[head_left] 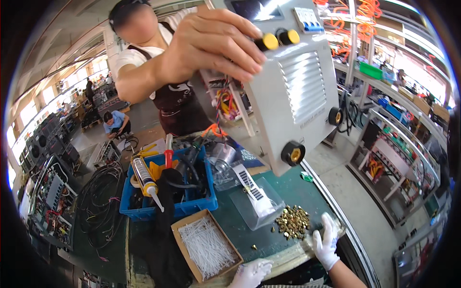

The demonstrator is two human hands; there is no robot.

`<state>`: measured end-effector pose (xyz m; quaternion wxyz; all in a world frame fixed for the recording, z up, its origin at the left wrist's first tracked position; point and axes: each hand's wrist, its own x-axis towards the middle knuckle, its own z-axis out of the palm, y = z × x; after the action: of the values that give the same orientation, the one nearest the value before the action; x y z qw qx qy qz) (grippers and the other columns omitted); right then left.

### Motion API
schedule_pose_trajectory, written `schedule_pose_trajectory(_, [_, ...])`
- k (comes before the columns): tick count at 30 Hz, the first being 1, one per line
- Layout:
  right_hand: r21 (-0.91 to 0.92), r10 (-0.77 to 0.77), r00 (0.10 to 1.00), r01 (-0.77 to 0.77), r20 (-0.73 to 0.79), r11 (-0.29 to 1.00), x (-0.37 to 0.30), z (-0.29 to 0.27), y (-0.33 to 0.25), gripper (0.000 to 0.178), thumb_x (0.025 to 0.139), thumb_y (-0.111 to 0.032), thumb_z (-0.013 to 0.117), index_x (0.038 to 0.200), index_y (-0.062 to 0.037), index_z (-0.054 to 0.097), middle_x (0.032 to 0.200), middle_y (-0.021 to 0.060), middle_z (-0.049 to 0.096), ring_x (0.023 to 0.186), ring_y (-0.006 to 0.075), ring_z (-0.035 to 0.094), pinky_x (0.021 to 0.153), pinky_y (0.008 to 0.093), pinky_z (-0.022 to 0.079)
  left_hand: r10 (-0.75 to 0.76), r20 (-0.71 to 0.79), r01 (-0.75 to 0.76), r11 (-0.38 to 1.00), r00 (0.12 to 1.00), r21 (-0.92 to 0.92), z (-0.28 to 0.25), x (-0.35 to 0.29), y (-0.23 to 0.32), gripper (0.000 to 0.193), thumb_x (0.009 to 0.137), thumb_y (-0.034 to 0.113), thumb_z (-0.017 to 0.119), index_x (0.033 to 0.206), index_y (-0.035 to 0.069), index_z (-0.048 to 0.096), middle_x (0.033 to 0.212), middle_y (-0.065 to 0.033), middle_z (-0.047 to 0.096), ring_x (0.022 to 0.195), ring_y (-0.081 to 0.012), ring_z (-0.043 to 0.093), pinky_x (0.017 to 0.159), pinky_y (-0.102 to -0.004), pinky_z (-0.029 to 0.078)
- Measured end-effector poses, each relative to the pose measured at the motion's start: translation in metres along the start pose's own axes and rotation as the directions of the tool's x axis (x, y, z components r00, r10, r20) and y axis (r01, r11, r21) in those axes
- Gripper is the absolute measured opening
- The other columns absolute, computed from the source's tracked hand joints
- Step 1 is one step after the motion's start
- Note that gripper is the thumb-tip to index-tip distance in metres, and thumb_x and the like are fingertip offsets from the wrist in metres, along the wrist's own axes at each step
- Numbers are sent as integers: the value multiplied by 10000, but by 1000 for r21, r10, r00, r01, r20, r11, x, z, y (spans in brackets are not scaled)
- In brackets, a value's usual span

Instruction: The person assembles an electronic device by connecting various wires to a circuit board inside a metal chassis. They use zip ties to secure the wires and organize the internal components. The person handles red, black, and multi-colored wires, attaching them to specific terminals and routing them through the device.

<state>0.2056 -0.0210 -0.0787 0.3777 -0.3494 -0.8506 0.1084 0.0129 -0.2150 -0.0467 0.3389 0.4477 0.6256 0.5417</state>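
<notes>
My left hand (252, 274), in a white glove, lies at the bench's near edge beside a cardboard box (235, 249) of thin white cable ties (206, 245). Its fingers are loosely stretched and nothing shows in them. Also white-gloved, my right hand (327, 242) is at the right edge of the bench, thumb and fingers apart, just right of a pile of small brass-coloured metal parts (293, 222). Above the bench a co-worker's bare hand (216, 43) is at the top of a tilted grey metal machine (273, 110) with yellow-capped knobs, vents and two round sockets.
A blue crate (168, 210) holds tools, tape and a sealant tube (144, 174). Clear plastic packaging (261, 206) with a label strip lies mid-bench. Coiled black cables (98, 201) are at left. The co-worker (177, 105) stands across the bench; open machine frames (384, 158) stand at right.
</notes>
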Motion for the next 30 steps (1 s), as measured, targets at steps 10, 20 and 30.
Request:
schedule_pose_trajectory(10, [677,274,940,-68,-203,733,37,-48,-32,813,937,-426,529,1491,26,142,1560,174,171,1454,305,149,1174,403,103,32,-49,-29,998,998,59,5,-16,2,162,912,134,568,985,39,677,741,-39,642,627,-100,589,583,-262,466])
schedule_pose_trajectory(20, [628,149,970,5,-194,778,63,-61,-59,961,845,-449,656,1484,43,135,1554,180,167,1454,302,134,1172,430,98,254,31,-251,918,967,308,-1,-13,-13,151,915,137,565,984,47,665,914,-149,674,816,-324,651,707,-401,515])
schedule_pose_trajectory(30, [603,178,966,-30,-188,797,99,-43,-76,1156,697,-75,763,1501,8,-63,1518,183,180,1434,271,160,1149,392,166,-15,126,-13,977,992,213,1,-12,-32,218,915,220,570,1048,85,679,962,-161,680,904,-340,646,794,-404,507])
